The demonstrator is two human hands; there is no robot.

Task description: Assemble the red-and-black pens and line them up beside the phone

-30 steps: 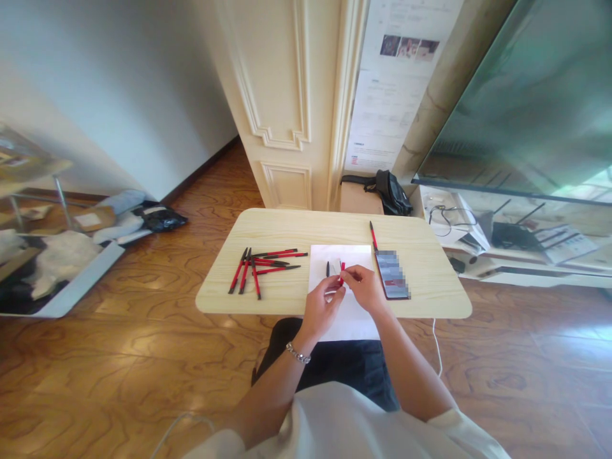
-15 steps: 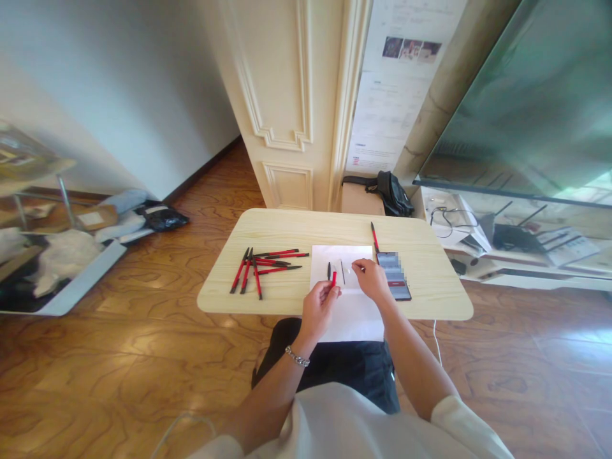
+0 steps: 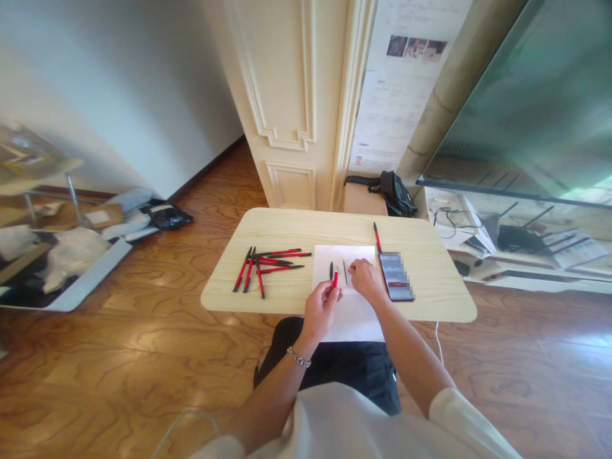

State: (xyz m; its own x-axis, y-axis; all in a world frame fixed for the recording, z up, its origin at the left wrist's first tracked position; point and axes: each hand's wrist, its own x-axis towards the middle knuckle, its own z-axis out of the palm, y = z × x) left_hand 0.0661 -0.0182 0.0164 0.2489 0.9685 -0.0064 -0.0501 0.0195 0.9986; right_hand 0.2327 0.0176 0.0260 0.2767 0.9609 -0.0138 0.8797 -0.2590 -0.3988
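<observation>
My left hand [image 3: 322,307] is closed round a short red pen barrel [image 3: 335,278], held upright over a white sheet of paper [image 3: 351,311]. My right hand [image 3: 364,278] rests on the paper just right of it, fingers curled in a pinch over small pen parts; what it grips is too small to name. A black pen piece [image 3: 331,270] and a thin refill [image 3: 345,271] lie on the paper beside the barrel. A heap of several red and black pens [image 3: 265,263] lies to the left on the light wooden table [image 3: 430,280].
A phone [image 3: 396,275] lies right of the paper, with one red pen [image 3: 377,237] just beyond it. Behind the table stand a cream panelled door, a black bag [image 3: 394,192] and a low glass shelf with cables. Clutter lies on the floor at left.
My hands have come apart: the left kept the red barrel, the right moved right to the paper near the phone, then back left towards the loose parts. A thin refill now lies on the paper.
</observation>
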